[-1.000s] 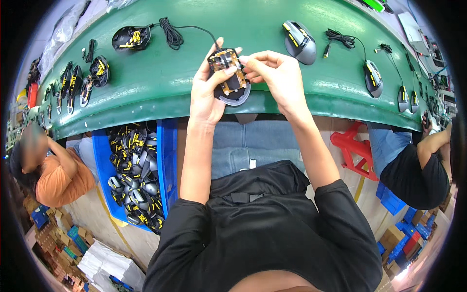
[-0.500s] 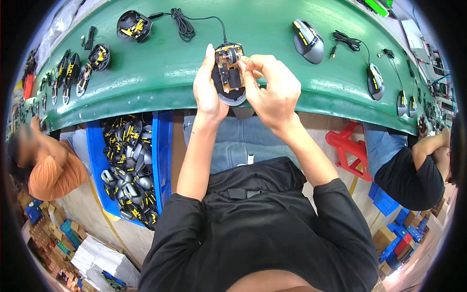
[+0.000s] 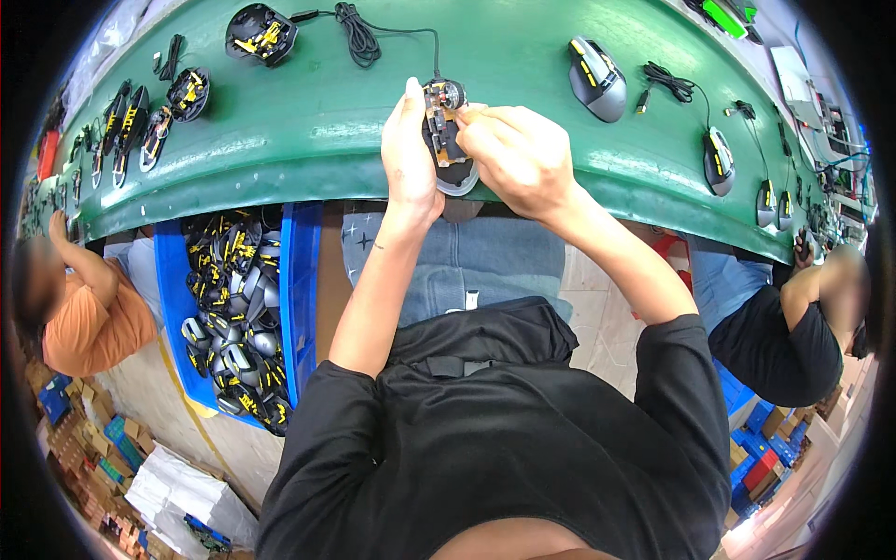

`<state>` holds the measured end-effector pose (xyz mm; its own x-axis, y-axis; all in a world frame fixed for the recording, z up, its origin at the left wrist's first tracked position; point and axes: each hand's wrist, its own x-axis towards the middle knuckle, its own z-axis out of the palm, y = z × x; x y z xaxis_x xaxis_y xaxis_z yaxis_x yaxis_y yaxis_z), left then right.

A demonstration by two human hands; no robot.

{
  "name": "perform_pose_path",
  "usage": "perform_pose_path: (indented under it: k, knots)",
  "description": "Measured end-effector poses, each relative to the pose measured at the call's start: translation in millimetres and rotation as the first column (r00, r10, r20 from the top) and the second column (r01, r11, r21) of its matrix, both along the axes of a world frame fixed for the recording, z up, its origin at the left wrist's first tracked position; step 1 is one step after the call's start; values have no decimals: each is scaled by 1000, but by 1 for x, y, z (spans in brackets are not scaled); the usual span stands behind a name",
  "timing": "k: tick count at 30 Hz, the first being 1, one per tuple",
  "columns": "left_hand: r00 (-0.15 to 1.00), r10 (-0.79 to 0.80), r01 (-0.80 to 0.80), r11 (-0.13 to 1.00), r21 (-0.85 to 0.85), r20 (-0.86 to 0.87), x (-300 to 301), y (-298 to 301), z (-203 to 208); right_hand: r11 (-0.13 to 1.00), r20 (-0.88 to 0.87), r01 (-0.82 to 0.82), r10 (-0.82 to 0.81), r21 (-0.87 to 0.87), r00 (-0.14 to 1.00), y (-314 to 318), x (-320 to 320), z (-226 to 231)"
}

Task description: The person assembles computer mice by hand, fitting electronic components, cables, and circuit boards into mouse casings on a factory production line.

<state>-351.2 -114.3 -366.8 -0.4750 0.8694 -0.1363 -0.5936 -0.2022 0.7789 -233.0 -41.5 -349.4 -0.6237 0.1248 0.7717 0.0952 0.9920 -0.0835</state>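
Both hands now hold the opened mouse [image 3: 446, 131] farther up the green belt [image 3: 308, 121] — left hand [image 3: 408, 154] gripping, right hand [image 3: 518, 154] pinching inside; blue bin [image 3: 297, 280] below.

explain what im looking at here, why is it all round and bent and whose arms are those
The view comes from a wide fisheye camera worn on a person's head, looking down, so straight edges curve. The arms are that person's own. The left hand holds an opened computer mouse with its inner parts showing, and the right hand works on it with the fingertips. It sits over a green table with more mice, some finished, and coiled cables. Below is a blue bin of mouse parts. Other workers sit at either side.
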Motion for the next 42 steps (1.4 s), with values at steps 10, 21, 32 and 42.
perform_pose_path:
  k: [10, 21, 32, 42]
  knots:
    - [998, 5, -3, 999, -35, 58, 0, 0, 6, 991, 155, -44, 64, -125, 986, -5, 9, 0]
    - [999, 28, -27, 999, -42, 38, -5, -2, 6, 921, 194, -89, 173, -378, 966, 1, 27, 2]
    - [997, -75, 75, 997, -15, 13, -2, -6, 10, 723, 312, 613, -531, -318, 788, 89, 80, -14]
    - [959, 10, -39, 994, 99, 284, 5, -7, 9, 797, -137, 191, -323, -573, 936, -35, -16, 5]
